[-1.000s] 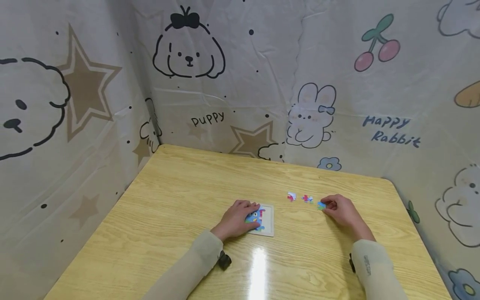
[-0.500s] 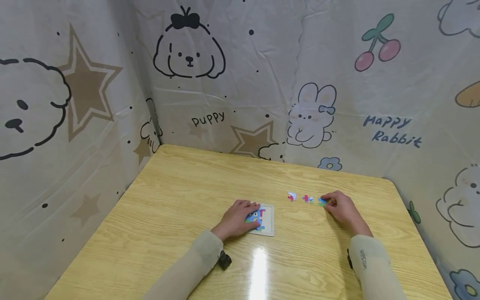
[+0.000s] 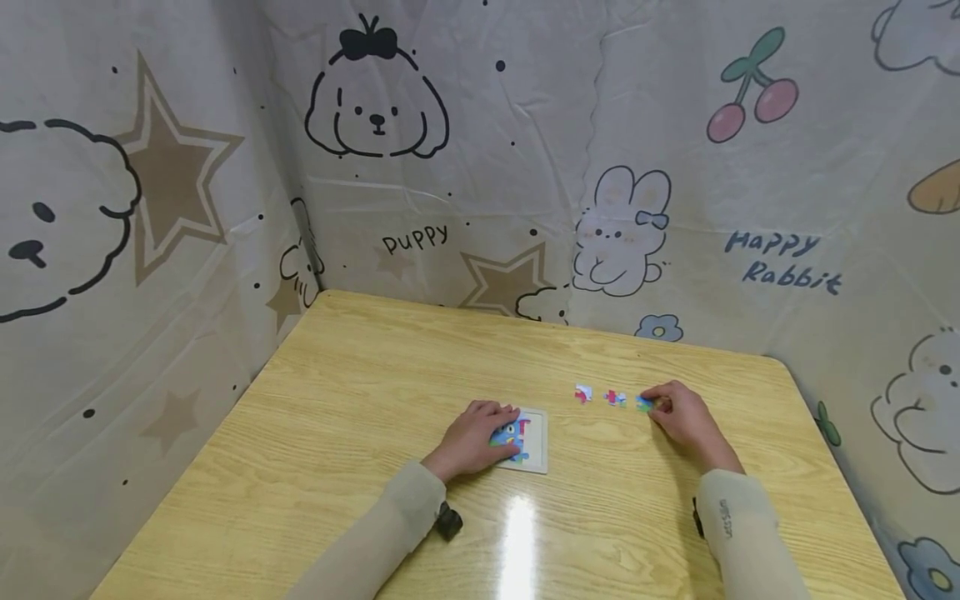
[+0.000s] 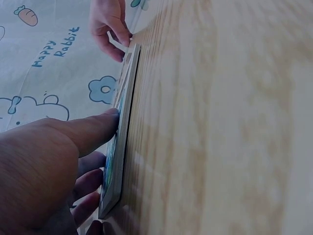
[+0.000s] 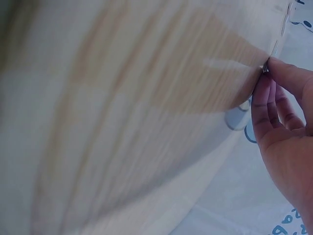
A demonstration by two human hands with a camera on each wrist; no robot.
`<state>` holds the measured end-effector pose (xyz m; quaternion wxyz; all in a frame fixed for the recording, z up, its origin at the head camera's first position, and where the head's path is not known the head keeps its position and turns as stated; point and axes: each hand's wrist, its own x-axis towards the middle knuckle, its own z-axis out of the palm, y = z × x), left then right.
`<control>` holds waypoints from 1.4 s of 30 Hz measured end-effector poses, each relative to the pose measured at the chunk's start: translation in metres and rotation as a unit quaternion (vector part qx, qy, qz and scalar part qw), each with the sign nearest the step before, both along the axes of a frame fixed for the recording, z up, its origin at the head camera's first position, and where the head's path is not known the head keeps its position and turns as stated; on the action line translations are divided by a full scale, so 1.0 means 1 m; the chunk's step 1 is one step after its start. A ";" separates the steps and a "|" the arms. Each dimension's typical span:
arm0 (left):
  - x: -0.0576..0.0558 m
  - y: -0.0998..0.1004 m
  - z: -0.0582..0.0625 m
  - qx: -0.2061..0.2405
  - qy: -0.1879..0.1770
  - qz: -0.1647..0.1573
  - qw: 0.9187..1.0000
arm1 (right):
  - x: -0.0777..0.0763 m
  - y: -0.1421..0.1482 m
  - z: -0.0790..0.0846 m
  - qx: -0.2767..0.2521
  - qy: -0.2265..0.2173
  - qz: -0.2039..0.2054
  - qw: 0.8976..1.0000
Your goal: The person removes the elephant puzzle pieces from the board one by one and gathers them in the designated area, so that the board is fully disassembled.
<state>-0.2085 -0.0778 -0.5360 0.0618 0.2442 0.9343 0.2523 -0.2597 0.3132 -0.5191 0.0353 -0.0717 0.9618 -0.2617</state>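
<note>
So the person's left hand (image 3: 472, 437) lies over the left part of a pale jigsaw tray (image 3: 537, 442), thumb and fingers spread, resting on it rather than pinching. Under and between those fingers there's a mostly blue patch of fitted jigsaw pieces (image 3: 511, 432), and the tray's right side shows bare backing. The tray sits flat on a wood-grain table (image 3: 360, 367), left of the loose bits.

The right hand (image 3: 684, 417) is well apart from the tray, thumb and fingertips pinching a blue-and-green puzzle piece (image 3: 642, 403). Can't really tell if that piece touches the table. It's the right end of a row: a red-and-white piece (image 3: 615, 398) is next to it, then a pink-and-white piece (image 3: 582, 392) further left. Behind it all hangs a cartoon-print curtain (image 3: 495, 150), "Happy Rabbit" lettering and everything.
</note>
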 end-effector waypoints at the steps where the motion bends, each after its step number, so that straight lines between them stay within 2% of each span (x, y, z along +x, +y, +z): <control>1: 0.000 0.000 0.000 0.001 -0.001 0.000 1.000 | 0.000 0.000 0.000 0.000 0.000 -0.001 1.000; 6: -0.002 0.000 0.000 0.001 -0.002 0.006 1.000 | -0.002 0.000 0.004 -0.003 0.005 -0.004 1.000; 9: -0.002 0.000 0.000 0.002 -0.005 0.010 1.000 | 0.001 -0.005 0.007 -0.017 0.010 -0.019 1.000; 16: 0.002 0.002 -0.004 0.012 -0.017 0.020 1.000 | 0.015 -0.054 0.021 -0.049 0.034 -0.041 0.997; 19: 0.002 0.003 -0.005 0.025 -0.018 0.027 0.999 | 0.019 -0.083 0.024 -0.075 0.020 -0.025 0.997; 23: -0.001 0.003 -0.006 0.053 -0.028 0.029 0.998 | 0.024 -0.121 0.023 -0.112 -0.020 0.019 0.993; 28: -0.007 -0.002 -0.005 0.095 -0.041 0.023 0.994 | 0.026 -0.154 0.018 -0.135 -0.068 0.051 0.987; 31: -0.008 -0.009 -0.002 0.110 -0.036 0.019 0.993 | 0.025 -0.165 0.013 -0.130 -0.071 0.056 0.987; 36: -0.006 -0.020 0.003 0.097 -0.030 0.009 0.995 | 0.023 -0.175 0.010 -0.115 -0.063 0.063 0.989; 42: -0.002 -0.024 -0.001 0.075 -0.040 -0.004 0.996 | 0.023 -0.183 0.010 -0.099 -0.069 0.062 0.991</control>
